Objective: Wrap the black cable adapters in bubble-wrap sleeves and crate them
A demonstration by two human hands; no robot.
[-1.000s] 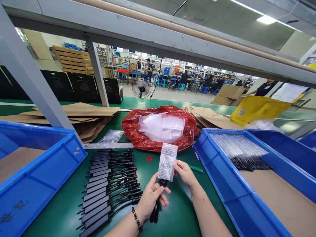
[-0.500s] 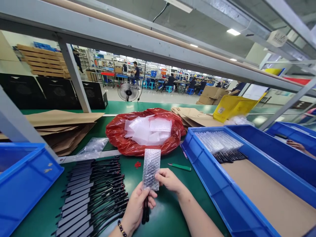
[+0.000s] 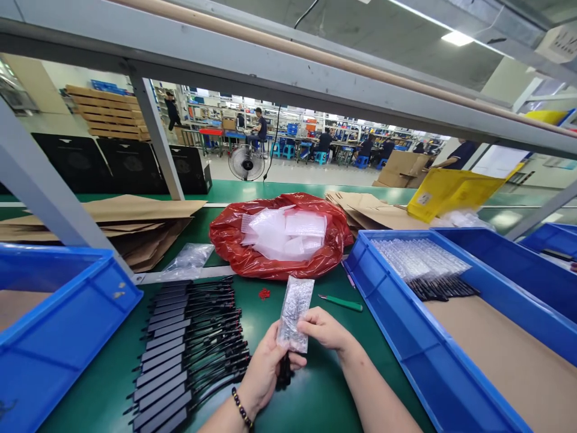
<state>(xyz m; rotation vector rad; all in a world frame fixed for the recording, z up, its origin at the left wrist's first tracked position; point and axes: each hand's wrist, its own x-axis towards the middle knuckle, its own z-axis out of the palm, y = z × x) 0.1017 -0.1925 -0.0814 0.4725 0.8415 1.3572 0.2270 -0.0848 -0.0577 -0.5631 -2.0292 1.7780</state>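
Note:
A clear bubble wrap bag [image 3: 296, 307] stands tilted in front of me, with a dark part faintly visible inside it. Below its lower end, black cable ends [image 3: 283, 374] stick out. My left hand [image 3: 265, 364], wearing a beaded bracelet, is closed around the bag's bottom and those cables. With thumb and fingers, my right hand [image 3: 327, 328] pinches the bag's right side. To the left lies a row of flat black parts with cables [image 3: 164, 367], side by side on the green table [image 3: 333, 397].
Behind the bag sits a red plastic sack [image 3: 229, 240] of white bubble bags [image 3: 283, 234]. A green cutter [image 3: 342, 302] and small red pieces [image 3: 264, 294] lie nearby. One blue bin [image 3: 396, 343] at right holds wrapped parts [image 3: 419, 258]; another blue bin [image 3: 67, 325] stands left.
My view has turned left, so the scene sits further right. The bag has tilted slightly to the right, and the cable ends show less below my left hand. Both hands keep their hold.

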